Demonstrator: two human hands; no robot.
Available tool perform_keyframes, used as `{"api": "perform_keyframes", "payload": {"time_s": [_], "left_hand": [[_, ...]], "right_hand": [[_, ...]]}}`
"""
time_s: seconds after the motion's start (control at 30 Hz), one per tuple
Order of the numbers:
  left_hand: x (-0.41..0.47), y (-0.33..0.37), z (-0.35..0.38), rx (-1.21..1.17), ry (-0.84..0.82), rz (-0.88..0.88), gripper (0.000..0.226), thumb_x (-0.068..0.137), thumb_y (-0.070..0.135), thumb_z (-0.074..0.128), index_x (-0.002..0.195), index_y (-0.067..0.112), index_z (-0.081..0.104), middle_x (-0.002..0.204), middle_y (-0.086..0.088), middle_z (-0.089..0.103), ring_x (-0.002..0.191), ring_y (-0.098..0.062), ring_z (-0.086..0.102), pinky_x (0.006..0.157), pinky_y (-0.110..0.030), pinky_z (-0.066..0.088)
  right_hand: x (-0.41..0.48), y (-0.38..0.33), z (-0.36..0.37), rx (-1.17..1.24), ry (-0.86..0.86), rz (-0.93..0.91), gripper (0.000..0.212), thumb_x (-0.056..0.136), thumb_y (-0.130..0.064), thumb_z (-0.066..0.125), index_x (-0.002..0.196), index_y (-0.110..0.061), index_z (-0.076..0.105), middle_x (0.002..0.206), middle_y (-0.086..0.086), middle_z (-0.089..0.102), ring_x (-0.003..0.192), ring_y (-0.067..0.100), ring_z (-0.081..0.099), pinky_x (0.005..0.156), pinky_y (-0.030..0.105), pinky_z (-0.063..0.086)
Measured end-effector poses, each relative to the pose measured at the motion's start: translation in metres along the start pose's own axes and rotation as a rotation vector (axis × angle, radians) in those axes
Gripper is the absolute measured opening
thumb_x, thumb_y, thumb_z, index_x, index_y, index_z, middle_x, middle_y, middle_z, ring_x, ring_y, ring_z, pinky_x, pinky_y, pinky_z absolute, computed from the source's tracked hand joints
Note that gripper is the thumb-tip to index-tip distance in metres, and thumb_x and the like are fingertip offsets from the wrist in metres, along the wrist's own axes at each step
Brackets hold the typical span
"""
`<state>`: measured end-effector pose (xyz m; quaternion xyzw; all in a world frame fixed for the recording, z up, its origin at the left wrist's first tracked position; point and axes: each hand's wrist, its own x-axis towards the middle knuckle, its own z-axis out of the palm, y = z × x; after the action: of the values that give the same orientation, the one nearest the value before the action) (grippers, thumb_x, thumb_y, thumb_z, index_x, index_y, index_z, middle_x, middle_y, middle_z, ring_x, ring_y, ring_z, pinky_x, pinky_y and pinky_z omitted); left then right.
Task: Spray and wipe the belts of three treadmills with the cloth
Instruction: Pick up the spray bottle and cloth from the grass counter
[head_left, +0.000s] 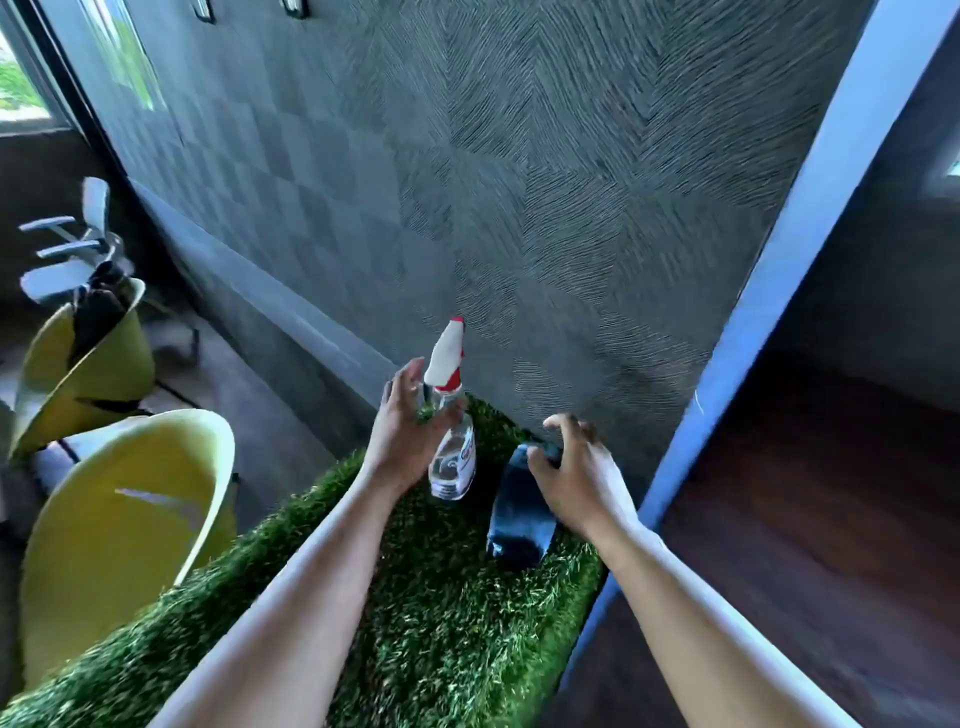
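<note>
Grey textured wall (519, 182) behind a turf-topped ledge (441, 623), spray bottle (453, 460) upright on it, left hand (402, 441) spread at its neck (thumb across the front), dark cloth (519, 519) just beside, right hand (582, 478) arched over its far end, grip unclear, yellow chairs (119, 519) left

We see a clear spray bottle (451, 457) with a white head trimmed red, and at its 3 o'clock a dark blue cloth (519, 519), both on shaggy green turf (457, 623). At 12 o'clock the grey wall (519, 182) bears a herringbone-scored checker pattern; at 9 o'clock, yellow-green chairs (114, 519).
</note>
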<state>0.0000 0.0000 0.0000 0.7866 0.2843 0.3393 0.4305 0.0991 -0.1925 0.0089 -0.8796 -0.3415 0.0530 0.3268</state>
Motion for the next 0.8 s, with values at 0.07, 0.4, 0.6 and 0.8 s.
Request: {"api": "perform_keyframes", "payload": {"time_s": [0.07, 0.4, 0.6, 0.8], "left_hand": [[0.015, 0.000, 0.002, -0.061, -0.076, 0.017, 0.069, 0.078, 0.050, 0.072, 0.138, 0.037, 0.042, 0.135, 0.008, 0.055, 0.122, -0.015, 0.056, 0.105, -0.046, 0.046], [0.050, 0.004, 0.020, -0.316, -0.233, -0.001, 0.039, 0.081, 0.037, 0.071, 0.118, 0.043, 0.062, 0.094, 0.000, 0.069, 0.081, -0.019, 0.061, 0.082, -0.045, 0.054], [0.050, 0.001, 0.024, -0.359, -0.194, 0.020, 0.025, 0.081, 0.019, 0.072, 0.104, 0.026, 0.066, 0.089, 0.000, 0.067, 0.074, -0.016, 0.059, 0.070, -0.033, 0.049], [0.049, 0.000, 0.014, -0.452, -0.168, -0.001, 0.022, 0.078, 0.008, 0.066, 0.100, 0.010, 0.065, 0.079, -0.010, 0.066, 0.069, -0.034, 0.062, 0.072, -0.045, 0.054]], "right_hand": [[0.007, -0.002, 0.012, 0.012, -0.004, 0.035, 0.038, 0.095, -0.036, 0.052, 0.130, -0.021, 0.048, 0.129, 0.007, 0.054, 0.114, 0.026, 0.055, 0.090, 0.036, 0.044], [0.016, 0.000, 0.067, -0.063, -0.120, 0.097, 0.063, 0.101, -0.043, 0.042, 0.155, -0.019, 0.019, 0.164, 0.006, 0.013, 0.151, 0.018, 0.006, 0.121, 0.033, 0.011], [0.013, 0.005, 0.088, -0.098, -0.156, 0.144, 0.071, 0.101, -0.048, 0.042, 0.156, -0.015, 0.013, 0.165, 0.005, 0.008, 0.152, 0.018, 0.002, 0.123, 0.033, 0.006], [0.012, 0.006, 0.096, -0.222, -0.117, 0.148, 0.072, 0.100, -0.043, 0.043, 0.157, -0.012, 0.011, 0.165, 0.005, 0.006, 0.152, 0.021, -0.001, 0.122, 0.037, -0.003]]}}
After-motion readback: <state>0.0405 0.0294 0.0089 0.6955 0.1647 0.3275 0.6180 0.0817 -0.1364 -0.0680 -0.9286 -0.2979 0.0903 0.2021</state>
